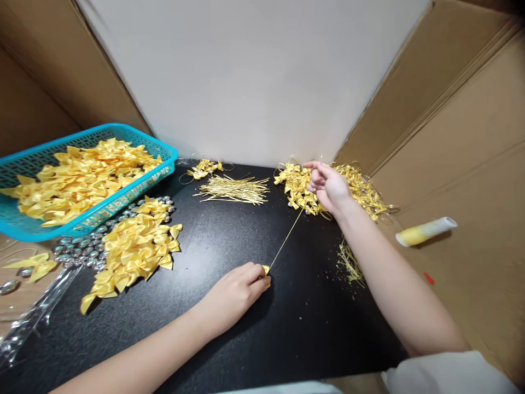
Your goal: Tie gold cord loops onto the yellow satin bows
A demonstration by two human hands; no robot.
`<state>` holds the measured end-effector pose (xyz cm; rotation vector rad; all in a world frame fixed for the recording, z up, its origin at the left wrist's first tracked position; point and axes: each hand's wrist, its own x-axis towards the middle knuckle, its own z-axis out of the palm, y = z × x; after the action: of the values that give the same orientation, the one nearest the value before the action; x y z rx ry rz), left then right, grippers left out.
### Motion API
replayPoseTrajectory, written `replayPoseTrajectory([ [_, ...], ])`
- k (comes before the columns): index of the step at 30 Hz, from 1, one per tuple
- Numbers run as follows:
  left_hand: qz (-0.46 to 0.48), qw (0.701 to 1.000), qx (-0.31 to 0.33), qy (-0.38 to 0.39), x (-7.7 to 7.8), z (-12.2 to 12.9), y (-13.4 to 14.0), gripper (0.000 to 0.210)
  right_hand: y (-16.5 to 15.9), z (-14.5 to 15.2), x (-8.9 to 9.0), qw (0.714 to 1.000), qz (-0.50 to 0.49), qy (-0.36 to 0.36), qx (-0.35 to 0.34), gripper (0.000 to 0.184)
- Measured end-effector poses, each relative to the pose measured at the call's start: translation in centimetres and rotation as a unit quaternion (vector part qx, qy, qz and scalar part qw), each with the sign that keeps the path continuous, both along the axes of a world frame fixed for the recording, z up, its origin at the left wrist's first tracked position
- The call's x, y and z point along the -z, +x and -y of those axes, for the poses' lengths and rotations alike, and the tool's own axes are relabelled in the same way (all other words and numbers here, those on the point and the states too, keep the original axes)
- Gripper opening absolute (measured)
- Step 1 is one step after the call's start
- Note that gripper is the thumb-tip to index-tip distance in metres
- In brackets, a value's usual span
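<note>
Lower centre, the left hand point(241, 287) pinches a yellow satin bow point(266, 269); a straight gold cord point(287, 237) rises towards the right hand point(331, 189), upper right of centre, fingers curled, grip unclear.

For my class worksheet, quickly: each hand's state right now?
Left hand: closed, holding a yellow bow.
Right hand: partly curled; whether it grips the gold cord cannot be told.

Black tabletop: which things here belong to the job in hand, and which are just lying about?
Likely job things:
yellow bow, pinched in the left hand
gold cord stretched toward the right hand
bow pile
silver beads
cord bundle
blue basket
looped bows

Probably just lying about:
cord clippings
yellow-white tube
red scrap
</note>
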<state>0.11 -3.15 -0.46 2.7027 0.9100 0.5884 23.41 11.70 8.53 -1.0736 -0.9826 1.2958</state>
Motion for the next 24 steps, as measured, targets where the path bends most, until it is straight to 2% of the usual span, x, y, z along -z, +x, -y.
replayPoseTrajectory([
  [5,0.013,1.0,-0.004,0.008,0.2,0.6,0.5,0.013,-1.8,-1.7,0.6,0.998,0.035,-0.055,-0.019,0.031],
  [9,-0.008,1.0,-0.023,-0.009,0.0,1.3,0.5,0.016,-3.2,-3.6,2.2,0.989,0.106,-0.104,-0.015,0.013],
  [10,-0.017,0.999,-0.026,-0.02,-0.1,1.5,0.4,0.018,-3.6,-4.1,2.6,0.984,0.13,-0.118,-0.015,0.013],
  [14,-0.025,0.998,-0.022,-0.056,-0.4,1.8,0.3,0.025,-5.3,-5.3,4.5,0.961,0.23,-0.153,-0.019,0.033],
  [19,-0.003,0.997,-0.01,-0.075,-0.1,2.0,0.2,0.021,-7.0,-6.0,6.5,0.924,0.358,-0.138,-0.009,0.034],
  [24,0.004,0.995,-0.008,-0.095,-0.1,2.1,0.3,0.015,-7.3,-5.6,7.6,0.872,0.485,-0.073,-0.002,0.031],
])
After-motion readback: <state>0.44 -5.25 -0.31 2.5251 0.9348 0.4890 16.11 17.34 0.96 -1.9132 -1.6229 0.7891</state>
